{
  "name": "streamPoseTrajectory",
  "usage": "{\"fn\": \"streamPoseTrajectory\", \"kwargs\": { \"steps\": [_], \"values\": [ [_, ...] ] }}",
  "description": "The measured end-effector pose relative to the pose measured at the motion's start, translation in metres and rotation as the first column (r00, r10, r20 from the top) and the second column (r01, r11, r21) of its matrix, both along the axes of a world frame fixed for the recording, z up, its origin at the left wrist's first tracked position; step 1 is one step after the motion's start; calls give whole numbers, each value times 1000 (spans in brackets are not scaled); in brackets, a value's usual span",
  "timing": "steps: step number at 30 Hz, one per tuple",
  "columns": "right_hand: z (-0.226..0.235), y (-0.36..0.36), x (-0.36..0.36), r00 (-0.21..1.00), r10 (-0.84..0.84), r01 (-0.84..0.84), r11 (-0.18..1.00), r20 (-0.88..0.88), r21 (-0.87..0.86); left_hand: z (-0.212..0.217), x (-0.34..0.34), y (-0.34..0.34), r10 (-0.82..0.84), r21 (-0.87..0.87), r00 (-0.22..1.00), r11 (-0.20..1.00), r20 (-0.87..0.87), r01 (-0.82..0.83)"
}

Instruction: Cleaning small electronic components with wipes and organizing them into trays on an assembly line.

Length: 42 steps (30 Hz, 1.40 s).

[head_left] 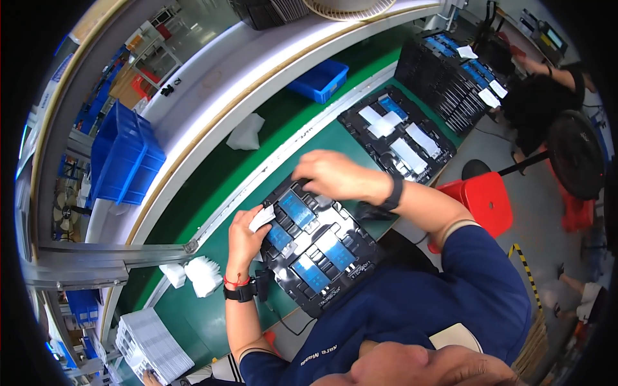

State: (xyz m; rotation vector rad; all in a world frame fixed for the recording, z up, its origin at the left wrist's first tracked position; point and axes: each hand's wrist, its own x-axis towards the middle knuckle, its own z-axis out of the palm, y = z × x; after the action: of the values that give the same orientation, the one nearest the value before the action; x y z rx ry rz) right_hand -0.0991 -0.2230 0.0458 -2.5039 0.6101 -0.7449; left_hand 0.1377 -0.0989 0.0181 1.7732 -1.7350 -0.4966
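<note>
A black moulded tray (362, 260) lies in front of me with several blue rectangular pieces (313, 274) in its recesses, which look like flat battery cells. My left hand (241, 243) is at the tray's left edge, pinching a small white slip (262, 218) between thumb and fingers. Over the tray's far edge, beside the uppermost blue piece (297, 209), my right hand (339, 176) has its fingers curled together. Whatever those fingertips may hold is hidden. A black band circles each wrist.
Another black tray (360, 136) with white slips lies to the right, beside a tall stack of trays (430, 87). White foam-like bundles (204, 276) and stacked white sheets (151, 344) sit on the left. A blue bin (320, 82) stands behind; a red stool (487, 204) is at right.
</note>
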Motion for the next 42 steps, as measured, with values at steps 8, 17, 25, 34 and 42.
{"fn": "streamPoseTrajectory", "kwargs": {
  "steps": [8, 17, 25, 34, 42],
  "values": [
    [-23, -37, -127, 869, -468, 451, 882, -157, -133, -14, 7, 14, -2, -106, 998, 994, -55, -4],
    [-46, -37, -154, 890, -452, 455, 890, -65, 41, -16, -17, 50, 45, -198, 999, 979, 27, -39],
    [-58, -36, -150, 888, -458, 457, 889, -50, -18, -25, -20, 54, 9, -224, 995, 975, 103, 14],
    [-80, -41, -161, 898, -440, 440, 898, -14, -21, -36, -24, 65, 74, -261, 988, 965, 136, -37],
    [-80, -24, -177, 882, -460, 465, 885, 102, -33, -23, -26, 48, -64, -281, 989, 954, 133, 99]
  ]
}}
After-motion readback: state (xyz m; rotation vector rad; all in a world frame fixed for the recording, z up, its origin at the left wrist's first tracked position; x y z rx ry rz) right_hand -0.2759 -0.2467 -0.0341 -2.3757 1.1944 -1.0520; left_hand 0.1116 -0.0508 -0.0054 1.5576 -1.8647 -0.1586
